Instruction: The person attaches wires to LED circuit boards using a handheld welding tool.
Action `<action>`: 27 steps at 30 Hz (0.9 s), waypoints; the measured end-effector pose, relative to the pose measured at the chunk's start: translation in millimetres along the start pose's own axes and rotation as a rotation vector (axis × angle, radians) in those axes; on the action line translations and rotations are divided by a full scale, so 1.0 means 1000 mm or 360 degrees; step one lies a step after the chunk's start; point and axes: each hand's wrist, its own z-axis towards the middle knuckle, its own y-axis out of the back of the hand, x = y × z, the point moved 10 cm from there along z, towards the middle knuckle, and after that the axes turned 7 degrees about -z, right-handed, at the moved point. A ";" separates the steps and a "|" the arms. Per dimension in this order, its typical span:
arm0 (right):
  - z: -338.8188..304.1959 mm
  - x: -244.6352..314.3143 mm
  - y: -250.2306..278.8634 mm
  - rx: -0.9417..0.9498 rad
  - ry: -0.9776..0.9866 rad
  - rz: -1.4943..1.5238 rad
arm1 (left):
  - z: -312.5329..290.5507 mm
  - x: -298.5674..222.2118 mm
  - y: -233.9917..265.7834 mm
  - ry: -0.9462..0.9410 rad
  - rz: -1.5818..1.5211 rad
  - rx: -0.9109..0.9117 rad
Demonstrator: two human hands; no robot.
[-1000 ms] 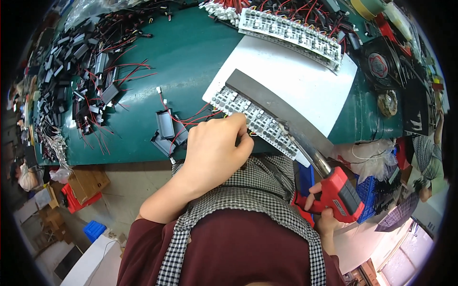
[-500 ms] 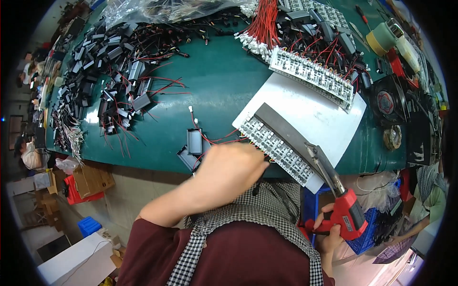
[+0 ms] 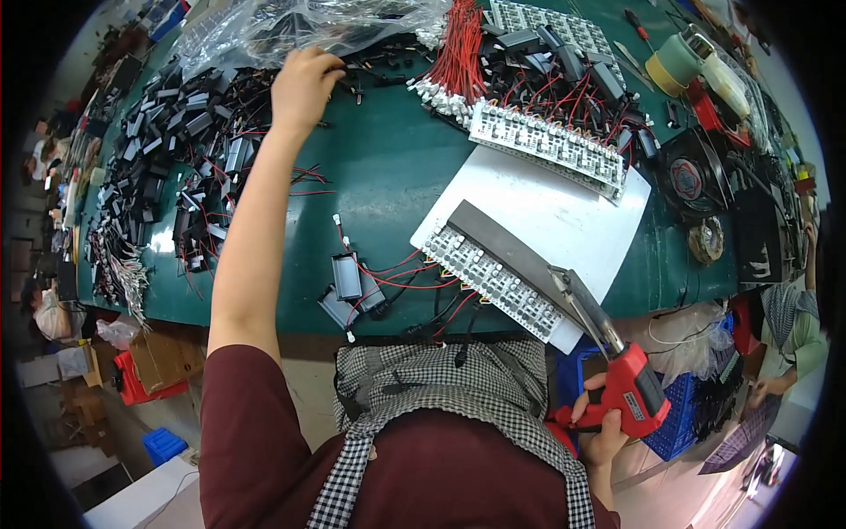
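My left hand (image 3: 305, 86) is stretched far out over the back of the table, at the edge of a pile of black cables (image 3: 370, 72). Its visible fingers are bent and slightly apart, and nothing shows in them. In my right hand (image 3: 603, 425) is a red soldering gun (image 3: 636, 390), its metal tip pointing up and left over a strip of white circuit boards (image 3: 502, 280). The strip lies along a dark grey bar (image 3: 507, 251), with red and black wires running from its near edge. Two small grey casings (image 3: 347, 277) with wires lie left of it.
A white sheet (image 3: 564, 220) lies under the boards, with another board panel (image 3: 546, 145) on its far edge. Grey casings (image 3: 150, 167) are heaped at left, red wires (image 3: 458, 53) at the back. A fan (image 3: 689, 180) and a solder coil (image 3: 705, 240) stand at right.
My left hand has moved from beside the circuit boards away to the cables at the back, baring the wires at the boards' near edge. My right hand still holds the soldering gun.
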 end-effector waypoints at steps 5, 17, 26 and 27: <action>0.002 0.008 -0.001 0.0023 0.0137 -0.0113 | 0.013 0.005 0.030 0.0284 -0.0979 -0.0203; 0.004 0.013 -0.010 0.0116 0.0176 0.0018 | -0.066 -0.088 0.048 0.1193 -0.3464 0.0122; 0.025 0.022 -0.056 0.0159 -0.0073 -0.0107 | -0.186 -0.303 0.016 0.1358 -0.3324 0.1612; 0.028 0.024 -0.064 0.0246 -0.0034 -0.0168 | -0.185 -0.303 0.017 0.1334 -0.3311 0.1552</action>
